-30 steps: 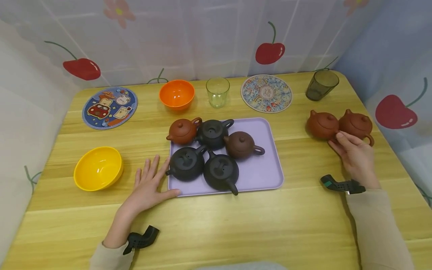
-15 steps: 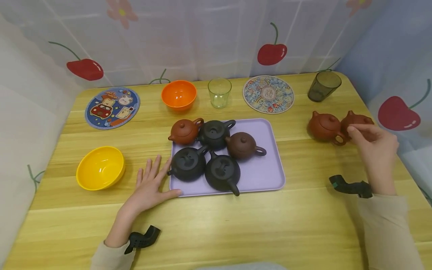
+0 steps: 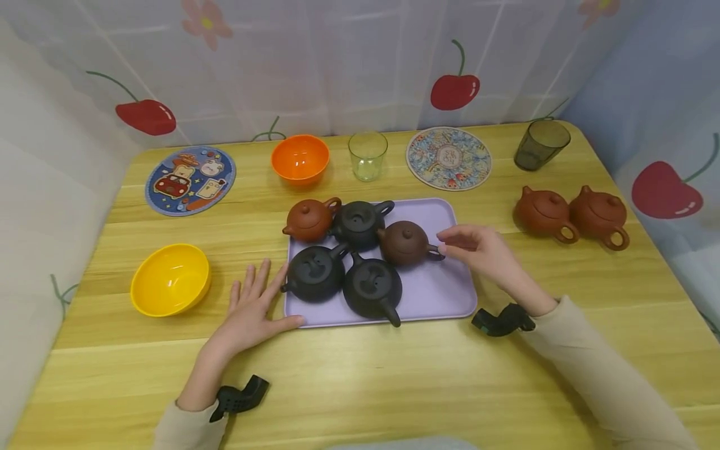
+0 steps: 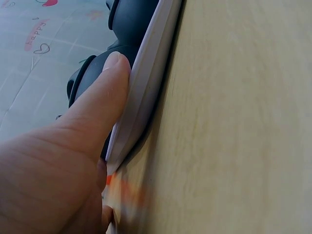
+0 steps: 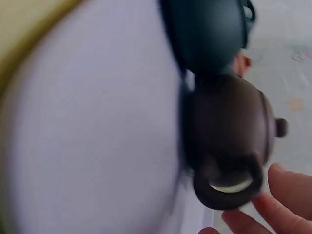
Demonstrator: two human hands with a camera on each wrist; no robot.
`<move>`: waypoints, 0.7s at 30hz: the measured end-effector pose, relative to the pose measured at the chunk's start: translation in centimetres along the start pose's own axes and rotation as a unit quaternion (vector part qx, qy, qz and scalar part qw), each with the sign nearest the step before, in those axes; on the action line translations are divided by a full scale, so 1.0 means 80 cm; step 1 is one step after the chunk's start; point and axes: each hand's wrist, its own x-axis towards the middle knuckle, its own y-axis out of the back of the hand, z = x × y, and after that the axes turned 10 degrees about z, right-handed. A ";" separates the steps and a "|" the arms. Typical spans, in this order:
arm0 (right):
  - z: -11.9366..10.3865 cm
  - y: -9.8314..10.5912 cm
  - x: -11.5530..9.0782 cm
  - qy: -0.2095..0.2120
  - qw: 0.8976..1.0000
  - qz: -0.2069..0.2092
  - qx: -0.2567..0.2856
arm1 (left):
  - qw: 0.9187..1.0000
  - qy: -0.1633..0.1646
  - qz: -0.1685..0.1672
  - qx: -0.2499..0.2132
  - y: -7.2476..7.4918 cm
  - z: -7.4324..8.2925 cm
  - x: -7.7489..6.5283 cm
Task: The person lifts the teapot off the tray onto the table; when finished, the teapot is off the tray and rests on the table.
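Observation:
My left hand lies with spread fingers at the left end of the lilac tray, its thumb along the front corner. In the left wrist view the thumb presses against the tray's side. My right hand is at the loop handle of a dark brown teapot, thumb and fingers apart, fingertips right at the loop. The right wrist view shows the handle close beside them. Several black teapots and a reddish-brown teapot share the tray, the reddish one over its back left corner.
Two reddish-brown teapots stand side by side at the right. Along the back are a blue round mat, an orange bowl, a green glass, a patterned mat and a dark glass. A yellow bowl sits left.
My right hand has let go of the reddish-brown teapot at the far right and moved left to the dark brown teapot's handle. My left hand has stayed at the tray.

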 end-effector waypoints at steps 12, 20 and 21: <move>0.005 -0.031 0.002 -0.021 0.999 0.005 0.036 | 1.000 0.002 0.003 -0.003 -0.001 -0.001 -0.001; 0.014 -0.034 0.000 -0.070 0.976 0.014 0.207 | 1.000 -0.005 0.005 0.003 -0.002 -0.004 0.001; 0.016 -0.033 -0.001 -0.082 0.967 0.014 0.242 | 1.000 -0.007 0.007 0.004 -0.002 -0.004 0.001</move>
